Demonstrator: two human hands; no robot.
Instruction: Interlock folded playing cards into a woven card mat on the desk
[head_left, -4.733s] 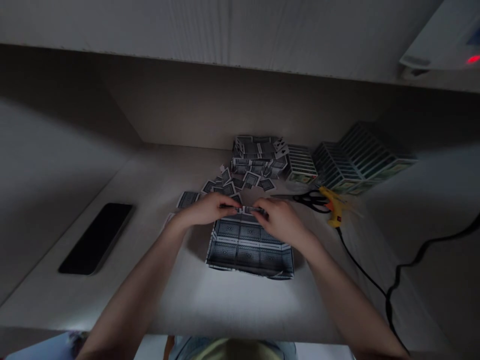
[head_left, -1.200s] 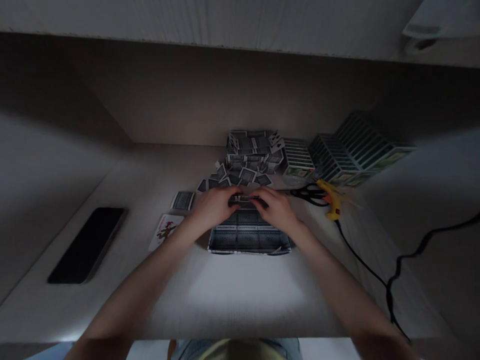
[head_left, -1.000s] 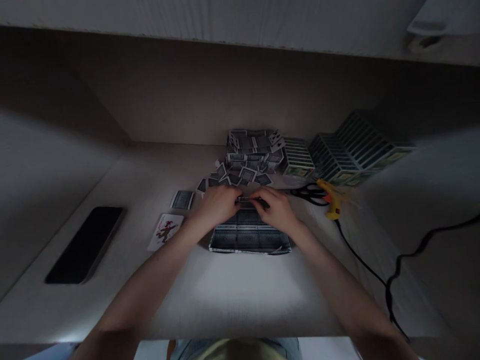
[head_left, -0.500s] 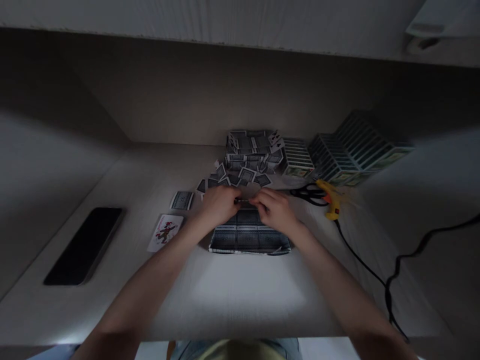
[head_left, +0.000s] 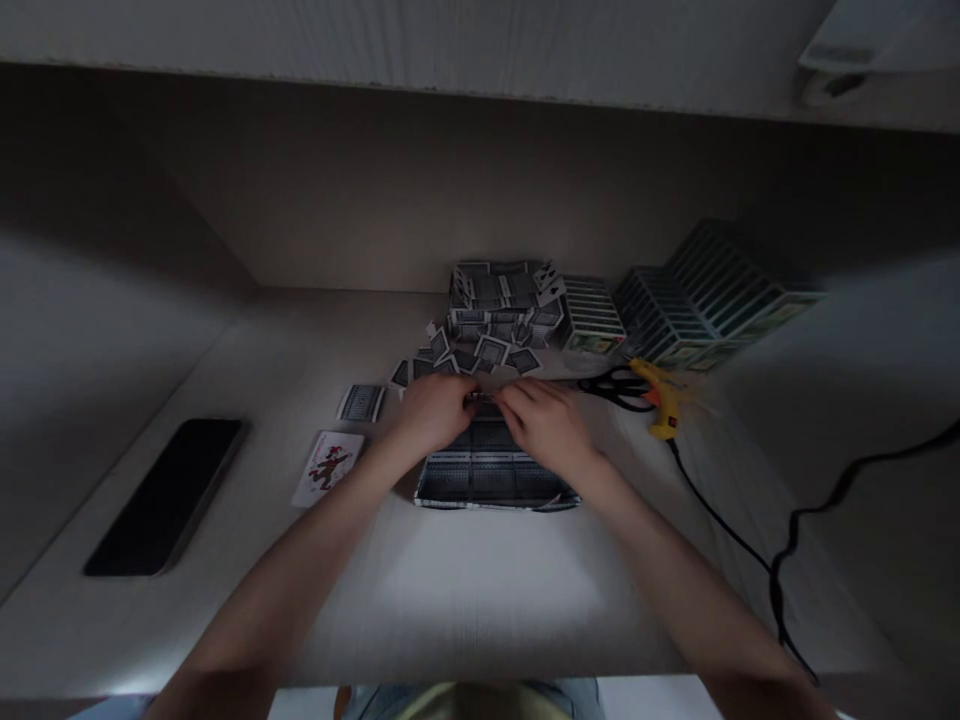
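My left hand (head_left: 437, 412) and my right hand (head_left: 545, 420) face each other above the far edge of a tray-like form made of playing cards (head_left: 487, 478). Both are closed, with a playing card (head_left: 484, 397) pinched between the fingertips. Only a narrow strip of that card shows; my fingers hide the rest. Beyond the hands, several small cut or folded card pieces (head_left: 491, 351) lie loose. A joker card (head_left: 328, 468) rests face up left of my left forearm, with a bent card (head_left: 361, 403) just behind it.
A box built of cards (head_left: 502, 288) stands against the back wall, beside slatted stacks of cards (head_left: 660, 315). Right of my hands lie black-handled scissors (head_left: 616, 388) and a yellow glue gun (head_left: 664, 400) with its cord. A phone (head_left: 169, 497) is at the left; a shelf (head_left: 480, 50) overhangs.
The pinched card has tilted, so a little more of its face shows, and my right fingers have shifted slightly left. The view has moved slightly; other things stay put.
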